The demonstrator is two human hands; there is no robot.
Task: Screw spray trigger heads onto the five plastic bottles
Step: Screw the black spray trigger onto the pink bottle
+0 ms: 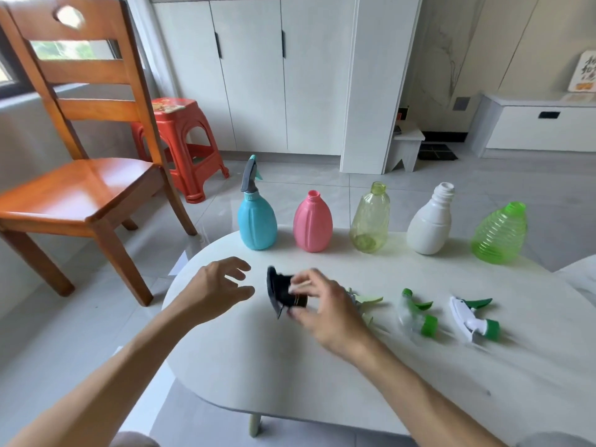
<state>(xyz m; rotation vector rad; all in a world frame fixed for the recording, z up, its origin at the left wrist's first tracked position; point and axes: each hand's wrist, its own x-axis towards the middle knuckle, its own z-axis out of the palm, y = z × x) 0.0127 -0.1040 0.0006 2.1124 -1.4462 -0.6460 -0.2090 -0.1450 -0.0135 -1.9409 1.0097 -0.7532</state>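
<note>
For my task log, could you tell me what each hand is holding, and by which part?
The right hand pinches the black trigger head at its screw-collar end; the left hand holds nothing.

Right hand [325,304] pinches black trigger head [282,291]

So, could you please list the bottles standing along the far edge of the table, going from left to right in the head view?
Blue bottle → pink bottle → yellow-green clear bottle → white bottle → bright green ribbed bottle.

Wooden chair [80,185] beside red plastic stool [183,137], white cabinets [258,75] behind
</note>
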